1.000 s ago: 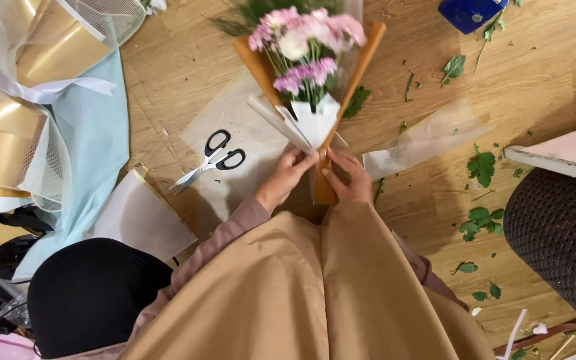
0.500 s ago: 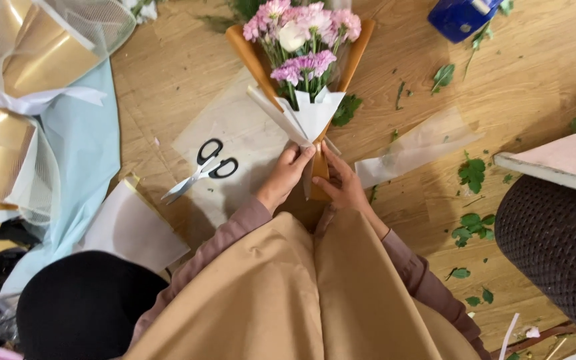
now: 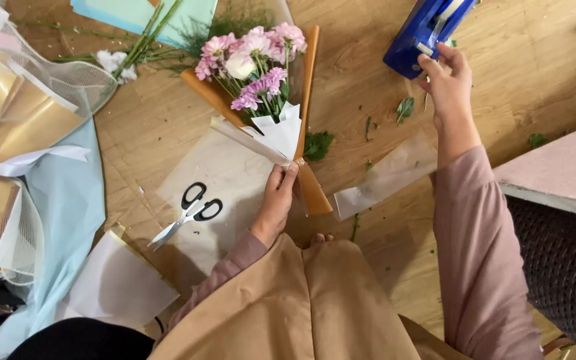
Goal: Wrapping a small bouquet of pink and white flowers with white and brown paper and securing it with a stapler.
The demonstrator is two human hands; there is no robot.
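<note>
- My left hand (image 3: 276, 203) pinches the neck of the bouquet (image 3: 261, 100), thumb and fingers closed on the spot where the orange wrapping paper (image 3: 315, 190) narrows. I judge this grip should stay firm so the folds don't spring apart.
- The bouquet lies on the wooden floor (image 3: 355, 80), its pink and white blooms pointing toward 11 o'clock from my left hand and its orange tail toward 5 o'clock.
- My right hand (image 3: 449, 83) is up at 1 o'clock, fingers loosely curled with the tips on the blue tape dispenser (image 3: 421, 33). I cannot tell whether a strip is already caught between them.
- To do this well, I would pull the tape straight and tear it cleanly. I would keep it off the clear cellophane strip (image 3: 385, 177) lying at 3 o'clock of the bouquet's neck.
- The scissors (image 3: 191, 213) rest on a translucent sheet (image 3: 225, 177) at 9 o'clock of my left hand, close but untouched.
- Loose green leaves (image 3: 405, 107) scatter near the dispenser; tape could pick them up.
</note>
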